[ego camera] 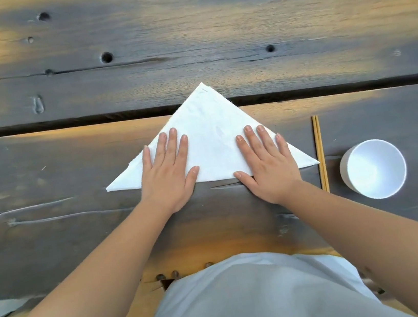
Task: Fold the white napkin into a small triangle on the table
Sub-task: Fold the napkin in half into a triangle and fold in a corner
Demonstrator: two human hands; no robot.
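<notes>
The white napkin [209,128] lies flat on the dark wooden table [69,164] as a wide triangle, its point away from me and its long edge nearest me. My left hand [167,169] presses flat on the napkin's left half with straight, spread fingers. On the right half my right hand [267,163] lies flat the same way, its palm reaching over the near edge onto the wood. Both side corners of the triangle stick out beyond my hands.
A pair of wooden chopsticks [320,153] lies just right of the napkin's right corner, pointing away from me. A white cup [373,168] stands further right. A dark gap between planks [63,123] runs across the table under the napkin's tip.
</notes>
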